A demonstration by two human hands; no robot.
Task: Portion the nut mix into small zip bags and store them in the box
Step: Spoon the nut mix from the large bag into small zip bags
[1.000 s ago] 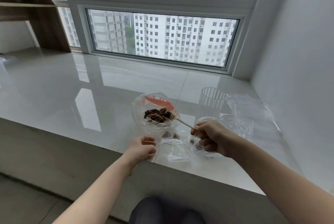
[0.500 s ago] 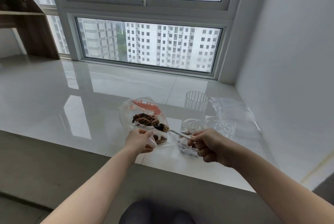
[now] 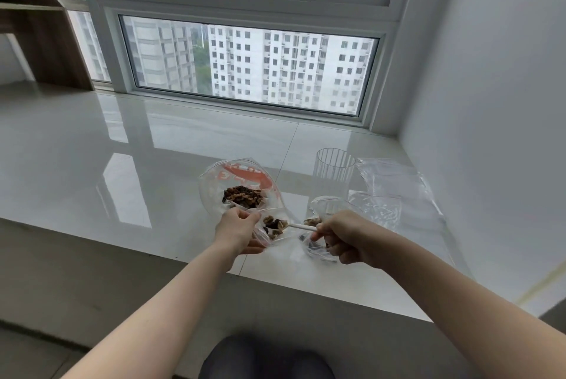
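Left hand (image 3: 235,230) pinches small bag (image 3: 271,233) open; right hand (image 3: 343,236) grips spoon (image 3: 301,227), tipping nuts in. Second filled bag (image 3: 317,244) beside it. Supply bag (image 3: 242,192) beyond, still part full. Box not seen; storing remains.

High-rise flat, tiled window ledge (image 3: 153,164), tower-block view (image 3: 275,66)

On the counter (image 3: 183,146), the left hand (image 3: 237,230) pinches a small zip bag (image 3: 272,233) open; the right hand (image 3: 343,236) holds a white spoon (image 3: 298,226) of nut mix (image 3: 275,224) at its mouth.
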